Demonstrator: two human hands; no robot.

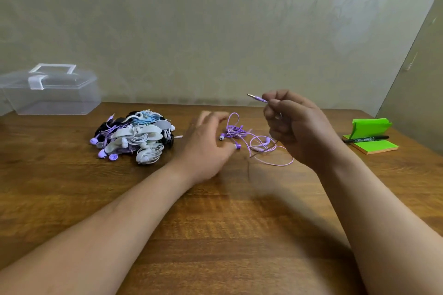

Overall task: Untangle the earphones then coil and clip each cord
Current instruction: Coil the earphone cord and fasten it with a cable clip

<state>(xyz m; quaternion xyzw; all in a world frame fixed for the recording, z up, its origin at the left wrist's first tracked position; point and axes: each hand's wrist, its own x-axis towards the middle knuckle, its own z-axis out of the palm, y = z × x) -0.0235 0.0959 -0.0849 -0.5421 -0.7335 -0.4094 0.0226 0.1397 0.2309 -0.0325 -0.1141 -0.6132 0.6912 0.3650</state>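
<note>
Head view: earphones (236,133) lie between left hand (206,148) and right hand (299,127) pinching plug (258,98).

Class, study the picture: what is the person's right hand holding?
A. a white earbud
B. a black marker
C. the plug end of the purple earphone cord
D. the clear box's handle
C: the right hand pinches the purple plug in the air, while the black marker lies on the green notepad.
</note>
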